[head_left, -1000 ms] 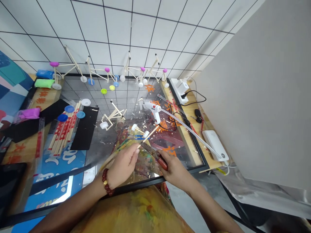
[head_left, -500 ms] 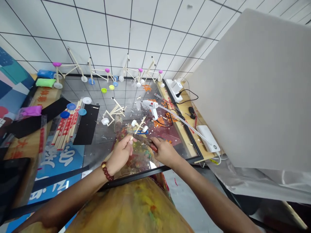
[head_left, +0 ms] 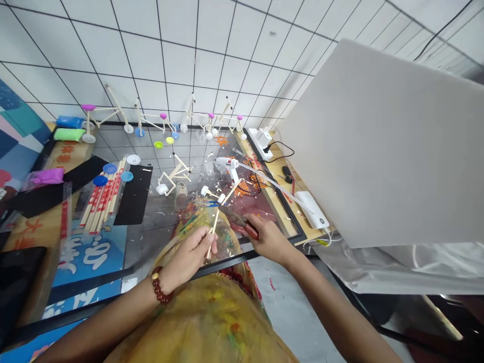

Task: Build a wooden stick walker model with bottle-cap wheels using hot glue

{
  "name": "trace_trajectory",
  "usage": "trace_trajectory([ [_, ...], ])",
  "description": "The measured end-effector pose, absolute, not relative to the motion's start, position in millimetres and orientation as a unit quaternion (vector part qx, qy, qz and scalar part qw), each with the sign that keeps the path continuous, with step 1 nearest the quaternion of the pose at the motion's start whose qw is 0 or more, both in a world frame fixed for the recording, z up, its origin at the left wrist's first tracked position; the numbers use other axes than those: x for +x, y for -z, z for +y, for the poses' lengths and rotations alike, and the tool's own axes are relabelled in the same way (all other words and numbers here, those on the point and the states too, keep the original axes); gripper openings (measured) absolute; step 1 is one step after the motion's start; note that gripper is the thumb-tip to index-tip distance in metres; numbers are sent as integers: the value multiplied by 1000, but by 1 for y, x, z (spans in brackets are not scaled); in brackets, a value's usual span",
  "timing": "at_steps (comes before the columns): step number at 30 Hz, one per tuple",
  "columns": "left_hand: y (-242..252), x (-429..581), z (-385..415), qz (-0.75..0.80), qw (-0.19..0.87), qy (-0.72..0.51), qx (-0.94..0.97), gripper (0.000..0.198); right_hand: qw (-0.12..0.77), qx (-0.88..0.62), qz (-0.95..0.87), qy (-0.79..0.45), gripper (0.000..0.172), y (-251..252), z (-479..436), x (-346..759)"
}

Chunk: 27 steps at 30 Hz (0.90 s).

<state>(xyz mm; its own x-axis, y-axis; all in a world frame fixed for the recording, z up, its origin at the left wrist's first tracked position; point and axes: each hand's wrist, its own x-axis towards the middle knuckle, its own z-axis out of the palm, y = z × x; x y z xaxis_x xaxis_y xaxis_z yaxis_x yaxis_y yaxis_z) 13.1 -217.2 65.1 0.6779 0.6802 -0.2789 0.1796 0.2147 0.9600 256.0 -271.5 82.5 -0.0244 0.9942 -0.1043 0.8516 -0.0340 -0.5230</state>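
Observation:
My left hand (head_left: 194,250), a beaded bracelet at its wrist, pinches a thin wooden chopstick (head_left: 216,222) near its lower end. The stick slants up and to the right over the glass tabletop. In my right hand (head_left: 266,237) is a pair of pliers (head_left: 236,218) with reddish-brown handles. Their dark jaws meet the stick about midway along; whether they bite into it I cannot tell. Just beyond lie a small stick piece with white round caps (head_left: 204,190) and a blue object (head_left: 212,203), partly behind the stick. A glue gun (head_left: 228,164) lies farther back.
Stick models with round coloured feet line the tiled wall; another model (head_left: 174,174) lies nearer. To the left are bundled chopsticks (head_left: 104,201), bottle caps (head_left: 126,176) and black sheets (head_left: 134,196). A power strip (head_left: 260,143), a white box (head_left: 310,209) and a large grey panel (head_left: 378,151) occupy the right.
My left hand has drawn down toward me, still pinching the chopstick, so more of it shows. The pliers have shifted slightly right and down, their jaws now farther from my left fingers.

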Motion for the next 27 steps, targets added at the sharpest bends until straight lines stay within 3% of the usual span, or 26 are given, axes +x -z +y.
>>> trace_trajectory([
  [4,-58,0,-212,395,556,-226,695,32,189,-582,-643,-461,9,-89,-278,255],
  [7,-58,-7,-204,432,590,-271,626,32,194,-540,-636,-516,10,-93,-282,256],
  [10,-68,-2,-194,400,725,-310,467,35,178,-549,-666,-473,8,-96,-280,254],
  [13,-80,16,-184,367,806,-267,380,41,168,-547,-697,-433,8,-97,-275,250],
  [16,-81,34,-172,393,798,-237,392,47,148,-552,-723,-388,16,-96,-276,252],
  [20,-69,48,-161,419,775,-285,377,51,112,-607,-722,-312,39,-87,-293,274],
  [27,-57,50,-160,424,773,-285,376,55,49,-807,-577,-114,50,-47,-308,331],
])
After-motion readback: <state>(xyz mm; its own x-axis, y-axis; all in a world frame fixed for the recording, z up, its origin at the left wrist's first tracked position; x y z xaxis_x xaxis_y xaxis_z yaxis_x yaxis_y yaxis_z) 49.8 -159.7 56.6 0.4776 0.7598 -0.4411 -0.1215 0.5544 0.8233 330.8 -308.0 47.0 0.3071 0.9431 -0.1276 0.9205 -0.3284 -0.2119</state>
